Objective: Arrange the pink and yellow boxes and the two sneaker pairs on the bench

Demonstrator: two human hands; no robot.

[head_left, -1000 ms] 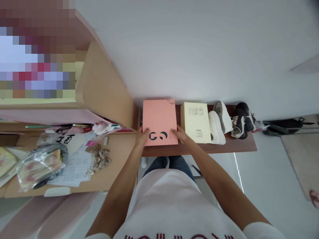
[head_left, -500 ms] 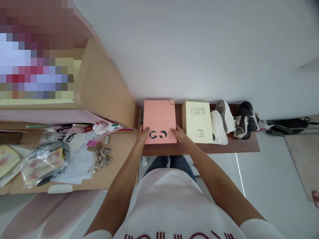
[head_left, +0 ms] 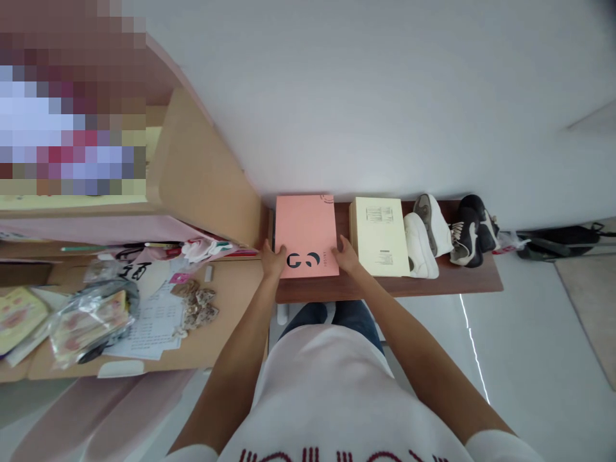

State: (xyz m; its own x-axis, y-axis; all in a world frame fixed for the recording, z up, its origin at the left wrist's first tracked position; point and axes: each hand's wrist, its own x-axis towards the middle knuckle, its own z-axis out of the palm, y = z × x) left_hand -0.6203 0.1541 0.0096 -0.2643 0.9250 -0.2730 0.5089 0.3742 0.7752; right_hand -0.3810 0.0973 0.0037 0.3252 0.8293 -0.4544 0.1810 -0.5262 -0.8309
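A pink box [head_left: 306,221] with large black letters near its front edge lies flat on the dark brown bench [head_left: 308,292]. At its left front corner is my left hand [head_left: 273,260], thumb touching the lid and fingers spread away from the side. My right hand [head_left: 345,256] is at the right front corner, its thumb near the lid edge and its fingers standing apart from the box. Both hands look open. Just right of my right hand sits a cream box [head_left: 380,234] with printed text. The underside of the pink box is hidden.
White shoes [head_left: 422,244] and black shoes [head_left: 469,231] stand farther right on the bench. To the left, a wooden desk [head_left: 235,289] holds papers, a plastic-wrapped packet [head_left: 91,321] and scrunchies [head_left: 198,305]. A pale wall [head_left: 360,96] rises behind. A black bag [head_left: 561,244] lies at the right.
The pink box looks slightly lower and now rests on the bench. My fingers, earlier pressed against its sides, have spread away from it. The view has shifted slightly.
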